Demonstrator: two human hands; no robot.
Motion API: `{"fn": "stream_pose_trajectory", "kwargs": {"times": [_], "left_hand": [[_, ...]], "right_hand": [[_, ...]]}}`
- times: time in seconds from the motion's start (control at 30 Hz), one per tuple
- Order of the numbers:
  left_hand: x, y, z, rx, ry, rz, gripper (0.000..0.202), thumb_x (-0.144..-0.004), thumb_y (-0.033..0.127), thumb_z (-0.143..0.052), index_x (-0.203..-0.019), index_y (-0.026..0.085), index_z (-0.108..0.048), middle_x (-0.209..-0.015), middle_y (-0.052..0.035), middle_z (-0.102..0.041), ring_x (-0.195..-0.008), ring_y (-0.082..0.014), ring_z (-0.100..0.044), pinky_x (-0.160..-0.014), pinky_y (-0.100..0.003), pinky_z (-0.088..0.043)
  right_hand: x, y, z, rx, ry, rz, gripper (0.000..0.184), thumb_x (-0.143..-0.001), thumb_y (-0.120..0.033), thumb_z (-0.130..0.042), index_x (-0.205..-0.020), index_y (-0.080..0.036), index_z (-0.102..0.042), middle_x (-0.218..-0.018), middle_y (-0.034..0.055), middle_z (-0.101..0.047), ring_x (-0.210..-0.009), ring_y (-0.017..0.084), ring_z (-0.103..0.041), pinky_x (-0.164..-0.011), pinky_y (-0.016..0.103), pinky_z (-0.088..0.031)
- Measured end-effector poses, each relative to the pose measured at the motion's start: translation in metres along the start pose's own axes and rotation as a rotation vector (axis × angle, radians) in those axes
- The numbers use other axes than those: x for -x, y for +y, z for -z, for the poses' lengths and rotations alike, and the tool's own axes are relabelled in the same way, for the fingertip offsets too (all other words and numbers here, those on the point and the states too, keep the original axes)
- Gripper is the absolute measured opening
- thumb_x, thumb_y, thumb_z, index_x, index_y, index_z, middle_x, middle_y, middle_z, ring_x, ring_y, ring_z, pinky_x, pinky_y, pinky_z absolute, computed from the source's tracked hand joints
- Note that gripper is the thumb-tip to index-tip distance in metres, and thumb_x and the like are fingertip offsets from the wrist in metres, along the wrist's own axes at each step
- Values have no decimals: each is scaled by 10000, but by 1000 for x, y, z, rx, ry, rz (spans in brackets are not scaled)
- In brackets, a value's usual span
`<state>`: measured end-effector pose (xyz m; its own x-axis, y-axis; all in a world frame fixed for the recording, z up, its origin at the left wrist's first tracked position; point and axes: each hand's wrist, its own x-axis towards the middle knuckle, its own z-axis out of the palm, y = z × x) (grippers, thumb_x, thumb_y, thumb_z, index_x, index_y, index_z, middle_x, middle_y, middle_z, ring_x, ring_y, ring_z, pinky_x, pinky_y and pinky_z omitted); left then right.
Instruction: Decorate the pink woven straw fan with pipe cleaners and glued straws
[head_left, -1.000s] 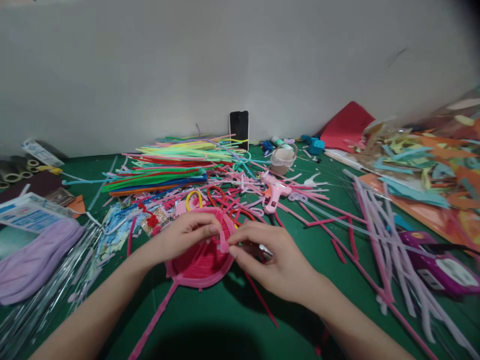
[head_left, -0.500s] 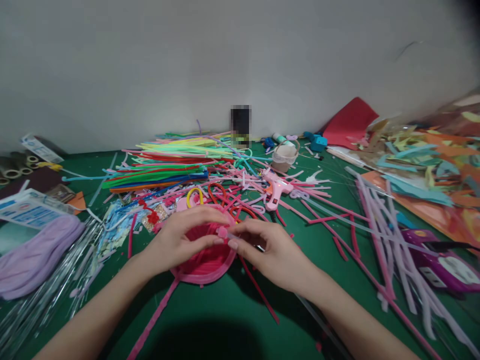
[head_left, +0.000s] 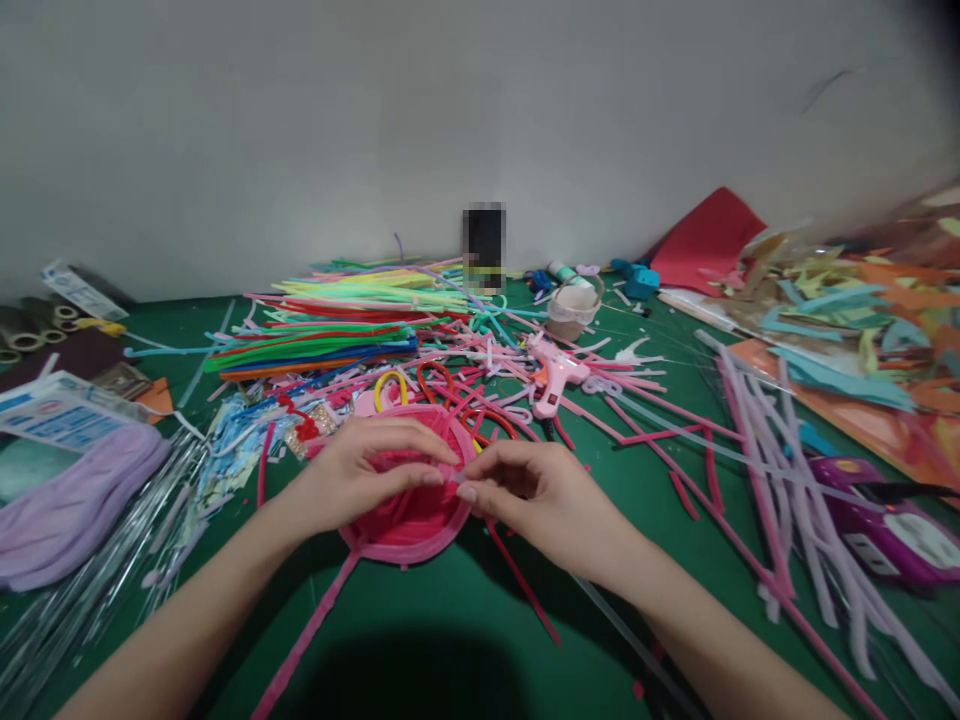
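Note:
Both hands meet over a shallow round pink piece (head_left: 420, 548), ribbed inside, that looks built from fuzzy pipe cleaners. A long pink stem (head_left: 315, 615) runs from it toward the lower left. My left hand (head_left: 375, 465) is closed in a pinch on a small pink fuzzy piece, mostly hidden by the fingertips. My right hand (head_left: 536, 490) pinches the pale end of what looks like a clear rod (head_left: 607, 615) against that piece; the rod passes beneath the right hand and forearm. A red pipe cleaner (head_left: 525, 585) lies below the right hand.
Colourful pipe cleaners (head_left: 322, 345) are heaped behind the hands, beside a pink glue gun (head_left: 553, 385). Clear rods (head_left: 82, 610) and lilac pads (head_left: 82, 500) lie left. Lilac strips (head_left: 802, 500) and a purple device (head_left: 885, 520) are at right. A small basket (head_left: 571, 315) stands near the wall.
The fingertips have drawn closer together around the small pink piece, which now shows less. Both hands stay in nearly the same place over the round pink piece.

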<state>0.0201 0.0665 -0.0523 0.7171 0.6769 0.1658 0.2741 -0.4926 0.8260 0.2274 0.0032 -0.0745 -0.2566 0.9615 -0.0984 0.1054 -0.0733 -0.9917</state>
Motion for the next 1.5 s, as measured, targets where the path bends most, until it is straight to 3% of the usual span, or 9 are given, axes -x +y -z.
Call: {"fn": "stream_pose_trajectory", "kwargs": {"times": [0.3, 0.5, 0.67, 0.83, 0.9, 1.07, 1.23, 1.4, 1.5], "left_hand": [[-1, -1, -12, 63, 66, 12, 96, -814, 233, -732, -883, 181, -772, -836, -47, -779, -752, -173, -711, -738, -265, -547], [-1, -2, -9, 189, 79, -16, 125, -830, 179, -719, -931, 226, -776, -896, -32, -743, -830, -153, -679, -768, -248, -528], [-2, 0, -11, 211, 58, -27, 74, -821, 198, -728, -873, 197, -781, -875, -54, -719, -814, -159, -667, -760, -262, -536], [-2, 0, -16, 384, 105, 96, 447, -802, 213, -751, -1231, 235, -628, -863, -26, -741, -788, -158, -699, -742, -257, -562], [-2, 1, -17, 381, 135, 120, 440, -785, 237, -767, -1203, 212, -633, -899, -41, -746, -815, -175, -708, -753, -268, -571], [-5, 2, -20, 100, 229, 117, 208, -814, 272, -727, -1007, 196, -716, -1010, -54, -744, -931, -204, -693, -830, -291, -548], [-3, 8, -28, -160, 236, 78, 112, -907, 228, -604, -881, 179, -701, -782, 7, -729, -601, -108, -644, -582, -204, -490], [13, 26, -42, -696, 266, -132, 189, -953, 181, -500, -923, 132, -680, -810, -49, -714, -684, -158, -657, -611, -251, -467], [22, 41, -36, -1057, 224, -256, 252, -945, 138, -443, -891, 115, -688, -739, -69, -687, -605, -189, -602, -545, -293, -410]], "right_hand": [[-1, -7, 2, -127, 1, -126, 227, -694, -356, -805, -759, -170, -694, -599, -20, -637, -552, 108, -574, -515, 217, -437], [-2, -14, 7, -439, -185, -232, 393, -710, -521, -777, -764, -142, -687, -639, -3, -670, -567, 85, -599, -561, 199, -481], [-4, -6, 5, -680, -245, -343, 335, -724, -429, -809, -733, -107, -717, -694, 23, -694, -522, 34, -533, -487, 143, -405], [-7, -2, 0, -742, -195, -324, 304, -647, -371, -870, -694, -116, -710, -649, 10, -684, -474, 18, -461, -460, 152, -342], [-8, -2, -2, -740, -144, -314, 312, -621, -368, -883, -682, -125, -697, -639, 8, -682, -469, 21, -451, -458, 161, -320], [-9, -4, -1, -671, -6, -224, 332, -570, -366, -903, -671, -141, -681, -592, -23, -616, -515, 46, -447, -479, 182, -299], [-7, -4, 2, -486, 100, -107, 314, -660, -413, -839, -723, -153, -674, -618, -34, -585, -531, 60, -438, -497, 197, -313], [-7, 3, 0, -51, 292, 90, 207, -776, -356, -731, -802, -160, -673, -692, 8, -640, -610, 123, -554, -565, 240, -423], [-4, 5, -2, 268, 334, 292, 106, -852, -255, -648, -829, -156, -678, -725, 28, -665, -632, 130, -582, -585, 240, -446]]}}
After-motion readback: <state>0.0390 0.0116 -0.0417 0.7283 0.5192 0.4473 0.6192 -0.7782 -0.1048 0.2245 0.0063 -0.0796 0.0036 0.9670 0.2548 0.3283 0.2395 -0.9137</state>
